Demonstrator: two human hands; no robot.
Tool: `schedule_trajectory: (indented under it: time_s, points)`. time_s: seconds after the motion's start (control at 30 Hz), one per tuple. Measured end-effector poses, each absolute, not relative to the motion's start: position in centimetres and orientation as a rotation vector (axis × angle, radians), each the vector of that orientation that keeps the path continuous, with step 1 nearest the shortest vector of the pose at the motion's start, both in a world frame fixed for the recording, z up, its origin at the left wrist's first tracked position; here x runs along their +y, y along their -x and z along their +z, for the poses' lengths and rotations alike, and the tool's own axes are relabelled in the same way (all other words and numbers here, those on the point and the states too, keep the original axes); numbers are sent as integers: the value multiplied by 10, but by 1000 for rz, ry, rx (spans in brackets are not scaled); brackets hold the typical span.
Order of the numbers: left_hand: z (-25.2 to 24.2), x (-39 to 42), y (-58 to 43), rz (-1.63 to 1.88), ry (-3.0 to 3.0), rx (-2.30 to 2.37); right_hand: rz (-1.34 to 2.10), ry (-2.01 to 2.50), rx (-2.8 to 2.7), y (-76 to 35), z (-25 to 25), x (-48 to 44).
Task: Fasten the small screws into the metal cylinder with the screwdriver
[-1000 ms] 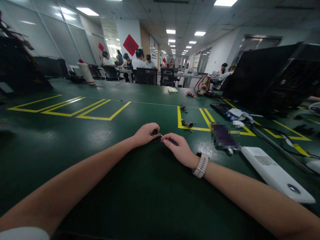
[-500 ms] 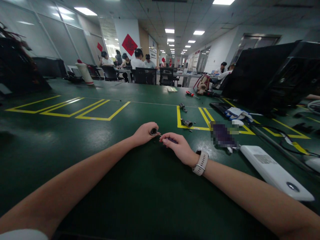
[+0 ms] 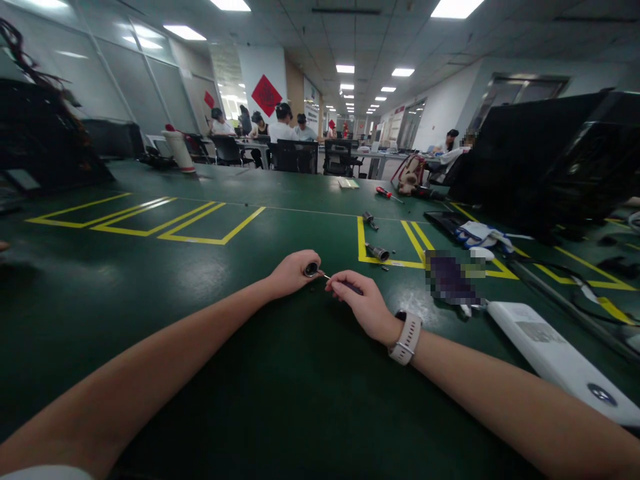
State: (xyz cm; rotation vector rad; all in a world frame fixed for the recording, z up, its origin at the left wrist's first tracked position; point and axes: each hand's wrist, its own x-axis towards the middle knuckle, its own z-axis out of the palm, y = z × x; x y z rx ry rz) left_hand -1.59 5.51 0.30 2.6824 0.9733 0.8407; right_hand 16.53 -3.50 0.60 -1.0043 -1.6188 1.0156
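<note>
My left hand is closed around a round metal connector, its dark open end facing me. In my right hand is a slim screwdriver with a dark handle, pinched between thumb and fingers. Its thin shaft points left at the connector's side; whether the tip touches is too small to tell. A tiny dark piece lies on the table just below the hands. Farther right, two similar metal parts, one nearer and one farther, lie by a yellow-taped box.
A blurred-out dark object and a white power bank lie right of my right arm. Behind them are white-and-blue gloves and cables. A red-handled screwdriver lies farther back on the green table. People sit beyond.
The whole view has shifted slightly, moving the scene right and down. My right hand has drawn back a little from the connector, and more of the screwdriver's shaft shows. Both grips stay the same.
</note>
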Motion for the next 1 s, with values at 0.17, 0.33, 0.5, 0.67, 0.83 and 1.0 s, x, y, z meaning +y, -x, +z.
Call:
schedule_trajectory:
  time_s: [0.17, 0.33, 0.5, 0.67, 0.83, 1.0]
  points:
    - [3, 55, 16, 870, -2652, 945, 1204, 924, -1524, -166, 2, -31]
    - [3, 55, 17, 958, -2574, 893, 1429, 878, -1304, -169, 5, -29]
    - [2, 56, 17, 934, -2601, 947, 1373, 842, -1299, -167, 3, -30]
    - [2, 56, 17, 869, -2675, 984, 1188, 938, -1499, -165, 1, -31]
    - [3, 56, 17, 905, -2650, 940, 1358, 865, -1377, -168, 2, -29]
    - [3, 54, 17, 977, -2556, 857, 1484, 808, -1246, -170, 3, -26]
